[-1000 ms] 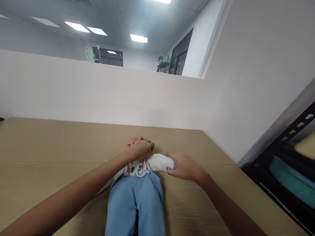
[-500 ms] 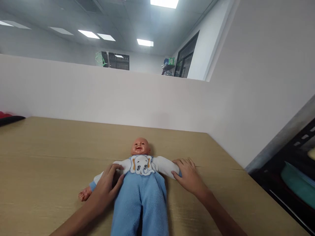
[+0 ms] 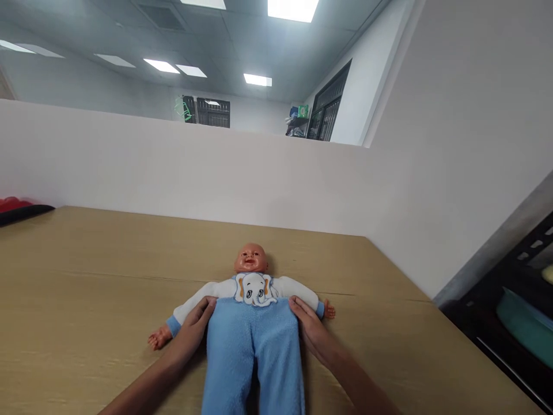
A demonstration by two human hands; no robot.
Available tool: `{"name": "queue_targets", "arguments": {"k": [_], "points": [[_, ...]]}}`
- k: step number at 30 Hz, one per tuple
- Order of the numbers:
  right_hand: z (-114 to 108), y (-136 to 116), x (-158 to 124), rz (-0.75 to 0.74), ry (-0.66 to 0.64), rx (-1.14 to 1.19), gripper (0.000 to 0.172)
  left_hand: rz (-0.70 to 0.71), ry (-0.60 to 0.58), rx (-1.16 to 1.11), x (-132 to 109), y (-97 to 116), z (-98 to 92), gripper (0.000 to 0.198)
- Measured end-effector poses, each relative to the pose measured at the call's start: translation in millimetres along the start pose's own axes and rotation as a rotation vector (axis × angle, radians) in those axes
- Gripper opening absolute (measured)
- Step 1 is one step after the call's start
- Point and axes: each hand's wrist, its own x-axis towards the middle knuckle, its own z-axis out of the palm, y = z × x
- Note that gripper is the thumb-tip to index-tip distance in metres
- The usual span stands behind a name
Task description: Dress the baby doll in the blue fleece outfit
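Note:
A baby doll (image 3: 250, 258) lies on its back on the wooden table (image 3: 86, 271), head away from me. It wears a white top with an elephant print and a fluffy blue romper (image 3: 253, 346). Its arms are spread out to both sides. My left hand (image 3: 192, 328) lies flat against the romper's left side, under the doll's arm, fingers stretched out. My right hand (image 3: 309, 328) rests flat against the romper's right side, fingers extended. Neither hand grips anything.
A white partition (image 3: 173, 167) runs along the table's far edge, and a white wall stands to the right. A black metal shelf (image 3: 514, 300) with a teal item is at the far right. A red and black object (image 3: 17, 208) sits at the far left.
My left hand left the doll's neck and my right let go of the sleeve. Both came down to the romper's sides. The doll's arms now lie spread out.

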Motion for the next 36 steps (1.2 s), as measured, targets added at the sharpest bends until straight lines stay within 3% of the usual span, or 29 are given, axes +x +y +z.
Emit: {"name": "queue_targets", "arguments": {"k": [5, 10, 13, 17, 19, 21, 23, 26, 27, 29, 31, 34, 36], "points": [[1.1, -3.0, -6.8, -0.075, -0.040, -0.108, 0.047, 0.185, -0.076, 0.222, 0.1, -0.8, 1.4, 0.037], [-11.2, -10.3, -24.4, -0.366, 0.242, -0.690, 0.031, 0.307, -0.009, 0.521, 1.7, -15.9, -7.6, 0.031], [-34.2, -8.0, -29.8, -0.455, 0.316, -0.898, 0.040, 0.386, 0.060, 0.675, 6.2, -16.5, -14.4, 0.029], [-68.0, -0.7, -23.4, -0.419, 0.253, -1.063, 0.055, 0.528, 0.177, 0.747, 12.6, 7.5, -10.7, 0.030], [-78.0, -5.6, -17.4, -0.395, 0.232, -1.098, 0.048, 0.616, 0.116, 0.708, 13.7, 28.0, 2.7, 0.027], [-80.8, -22.8, -12.4, -0.430, 0.271, -1.153, 0.039, 0.678, -0.034, 0.644, 14.5, 49.0, 24.6, 0.028], [-76.9, -52.1, -9.6, -0.543, 0.339, -1.244, 0.036, 0.720, -0.196, 0.584, 18.8, 66.6, 52.6, 0.038], [-61.5, -106.2, -10.1, -0.825, 0.351, -1.354, 0.041, 0.721, -0.297, 0.431, 36.6, 84.2, 95.3, 0.071], [-55.0, -122.6, -11.4, -0.886, 0.352, -1.369, 0.043, 0.715, -0.296, 0.394, 44.7, 88.4, 106.9, 0.073], [-41.9, -146.6, -15.3, -1.003, 0.360, -1.362, 0.048, 0.688, -0.262, 0.317, 60.1, 95.3, 123.0, 0.051], [-29.6, -154.1, -20.8, -1.088, 0.469, -1.250, 0.053, 0.652, -0.221, 0.222, 70.5, 100.5, 127.9, 0.030], [-10.2, -132.4, -32.8, -1.030, 0.652, -0.871, 0.055, 0.557, -0.153, 0.023, 73.8, 102.8, 116.0, 0.025], [6.4, -102.8, -43.3, -0.836, 0.606, -0.612, 0.045, 0.442, -0.077, -0.113, 71.4, 99.8, 100.3, 0.024]]}}
